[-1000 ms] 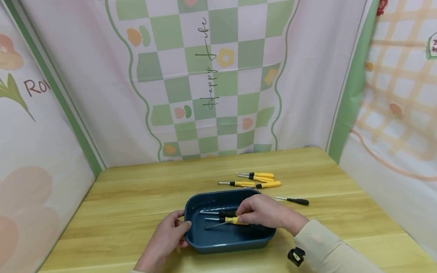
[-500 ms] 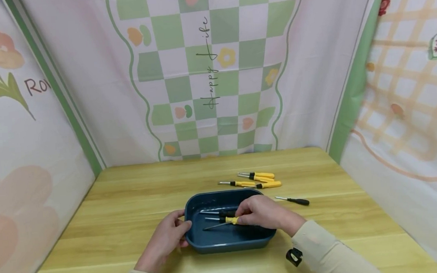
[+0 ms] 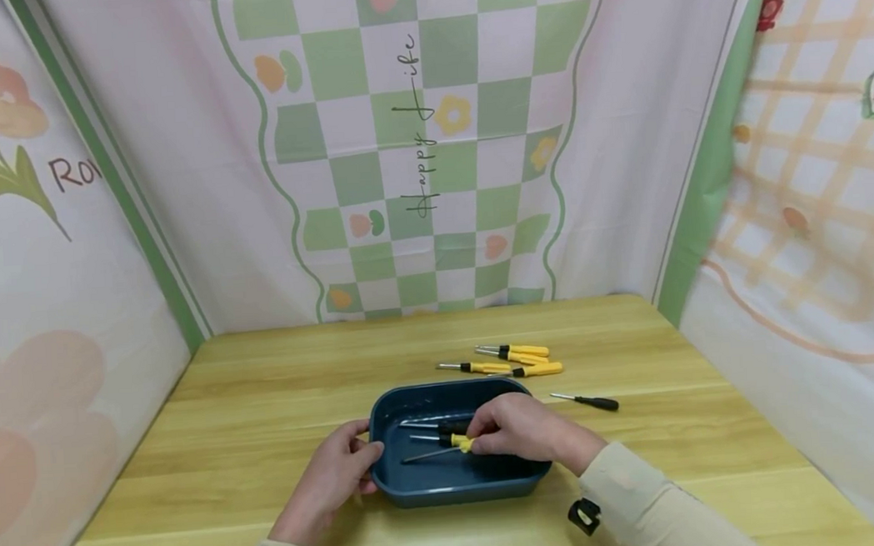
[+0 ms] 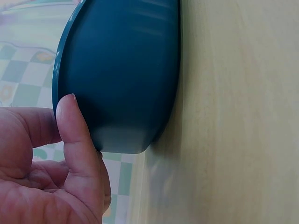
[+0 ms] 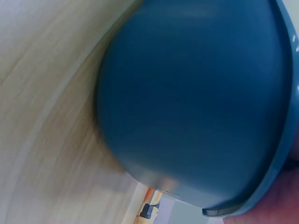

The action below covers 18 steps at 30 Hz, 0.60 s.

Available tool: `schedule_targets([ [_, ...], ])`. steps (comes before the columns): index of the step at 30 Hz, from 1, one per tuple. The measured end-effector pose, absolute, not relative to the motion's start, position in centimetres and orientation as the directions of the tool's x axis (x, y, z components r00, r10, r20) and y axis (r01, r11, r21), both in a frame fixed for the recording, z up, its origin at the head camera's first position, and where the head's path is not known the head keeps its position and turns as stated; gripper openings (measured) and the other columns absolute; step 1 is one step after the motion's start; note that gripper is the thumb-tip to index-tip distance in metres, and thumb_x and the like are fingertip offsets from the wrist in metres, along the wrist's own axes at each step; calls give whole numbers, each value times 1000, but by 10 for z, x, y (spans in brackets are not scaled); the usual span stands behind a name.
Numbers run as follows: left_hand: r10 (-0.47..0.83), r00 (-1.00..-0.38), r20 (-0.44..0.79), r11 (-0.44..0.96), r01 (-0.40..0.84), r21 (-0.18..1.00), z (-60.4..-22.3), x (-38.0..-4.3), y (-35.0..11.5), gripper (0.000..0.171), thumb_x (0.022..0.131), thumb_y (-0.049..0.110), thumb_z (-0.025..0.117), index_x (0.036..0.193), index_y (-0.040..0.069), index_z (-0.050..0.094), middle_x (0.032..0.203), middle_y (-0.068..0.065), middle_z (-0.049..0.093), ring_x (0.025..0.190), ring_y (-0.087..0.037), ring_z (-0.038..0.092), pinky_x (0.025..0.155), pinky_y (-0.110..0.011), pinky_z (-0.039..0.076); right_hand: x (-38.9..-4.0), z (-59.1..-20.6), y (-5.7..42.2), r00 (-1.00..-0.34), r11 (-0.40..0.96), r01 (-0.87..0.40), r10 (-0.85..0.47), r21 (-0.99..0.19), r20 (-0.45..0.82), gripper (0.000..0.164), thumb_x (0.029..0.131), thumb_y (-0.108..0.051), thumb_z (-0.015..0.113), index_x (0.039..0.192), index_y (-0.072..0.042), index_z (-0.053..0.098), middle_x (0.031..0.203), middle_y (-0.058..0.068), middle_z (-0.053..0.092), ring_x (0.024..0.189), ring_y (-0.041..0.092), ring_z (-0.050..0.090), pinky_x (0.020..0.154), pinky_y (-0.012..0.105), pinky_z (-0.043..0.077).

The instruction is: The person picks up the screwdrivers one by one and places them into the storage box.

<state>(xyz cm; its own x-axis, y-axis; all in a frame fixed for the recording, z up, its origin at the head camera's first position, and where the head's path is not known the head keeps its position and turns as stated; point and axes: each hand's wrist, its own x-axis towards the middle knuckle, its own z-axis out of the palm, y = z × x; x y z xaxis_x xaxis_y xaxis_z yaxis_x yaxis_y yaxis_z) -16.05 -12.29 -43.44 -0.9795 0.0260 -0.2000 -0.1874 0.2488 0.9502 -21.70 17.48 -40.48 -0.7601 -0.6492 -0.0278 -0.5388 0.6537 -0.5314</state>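
Held screwdriver: yellow screwdriver point(image 3: 466, 446) with a thin, straight, dark metal shaft; most of the handle is covered by the fingers.
Screwdriver position: inside the tray point(image 3: 461, 495), toward its right half; shaft slanted, tip toward the left and near side. Contact between tip and tray floor: cannot be determined.
Right hand: the right hand point(image 3: 525, 428) reaches over the tray, thumb and fingertips closed in a pinch on the yellow handle.
Left hand: the left hand point(image 3: 341, 460) grips the left end of the tray, thumb and fingers bent against the wall at the rim.
Tray: dark blue, rectangular, rounded corners, smooth glossy walls with a raised rim; seated on the wood-grain table point(image 3: 264, 400).
Other tray contents: 1 yellow-and-black screwdriver point(image 3: 445, 440) and, beyond it, 1 black screwdriver point(image 3: 450, 427); both shafts point left, both handles partly hidden by the right hand.
Table, behind tray: 4 yellow screwdrivers point(image 3: 539, 369) with black collars, grouped close together.
Table, right of tray: 1 small dark screwdriver point(image 3: 597, 402), handle toward the right.
Writing, back cloth: "Happy Life" in dark script, running vertically on the green-and-white checked cloth point(image 3: 453, 163).
Writing, left cloth: "Ro" on the flower-print cloth point(image 3: 46, 272); the next letter is cut off.
Writing, right cloth: red marks in a green outline on the plaid cloth point(image 3: 816, 200); unreadable.
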Motion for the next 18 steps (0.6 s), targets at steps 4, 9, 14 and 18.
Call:
schedule_targets([
  [4, 29, -979, -199, 254, -186, 949, -434, -160, -124, 49, 102, 14, 64, 147, 0, 52, 102, -13, 55, 72, -20, 61, 57, -28, 59, -216, -405, 174, -763, 657, -540, -646, -526, -23, 10, 97, -25, 75, 102, -19, 81, 91, -17, 72, 77, 1, 59, 74, 25, 54],
  [9, 29, -981, -192, 250, -179, 951, -434, -159, -125, 50, 102, 15, 64, 148, 0, 52, 102, -13, 55, 72, -20, 61, 57, -28, 58, -215, -406, 174, -765, 656, -543, -644, -524, -15, 10, 96, -25, 75, 102, -19, 81, 91, -17, 72, 77, 1, 59, 74, 25, 54],
  [14, 30, -981, -192, 250, -178, 952, -434, -159, -124, 50, 102, 14, 64, 148, -1, 51, 102, -13, 55, 71, -19, 61, 57, -27, 58, -215, -406, 173, -768, 662, -538, -640, -522, -20, 10, 96, -26, 76, 102, -19, 80, 91, -17, 72, 77, 2, 59, 75, 25, 54],
  [18, 31, -980, -199, 252, -185, 950, -434, -160, -123, 49, 102, 13, 63, 148, 0, 52, 103, -13, 55, 72, -20, 61, 57, -27, 58, -214, -406, 172, -771, 669, -535, -636, -516, -26, 9, 95, -26, 76, 102, -20, 80, 91, -17, 72, 77, 2, 59, 75, 26, 54],
])
